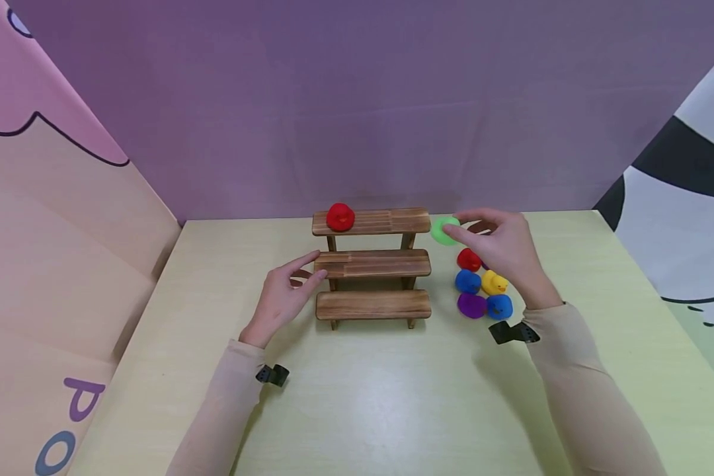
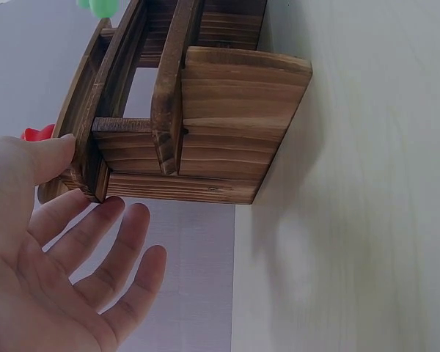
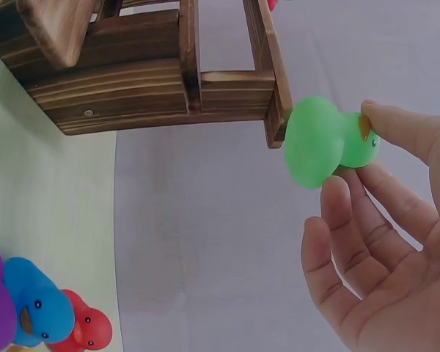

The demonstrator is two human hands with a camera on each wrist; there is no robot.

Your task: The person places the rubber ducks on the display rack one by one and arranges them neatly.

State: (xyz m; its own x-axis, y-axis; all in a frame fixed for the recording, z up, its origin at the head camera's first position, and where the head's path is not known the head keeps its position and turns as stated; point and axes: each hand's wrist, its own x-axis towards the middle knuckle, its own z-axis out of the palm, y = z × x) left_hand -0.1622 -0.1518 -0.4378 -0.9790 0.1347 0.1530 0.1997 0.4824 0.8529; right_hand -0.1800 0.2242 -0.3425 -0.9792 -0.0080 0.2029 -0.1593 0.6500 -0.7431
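Head | right hand (image 1: 506, 248) pinches smooth green duck (image 1: 444, 231) | left hand (image 1: 285, 291) relaxed, touching 3-tier wooden rack (image 1: 371, 264)

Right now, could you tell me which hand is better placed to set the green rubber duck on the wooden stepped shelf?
Right hand: it pinches the green rubber duck beside the wooden stepped shelf; the left hand only touches the middle step.

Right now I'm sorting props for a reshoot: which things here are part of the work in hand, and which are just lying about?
In hand:
green duck, pinched by right hand
wooden stepped shelf, touched by left hand
red duck on top step

Lying about:
red, blue, yellow, purple ducks on the table
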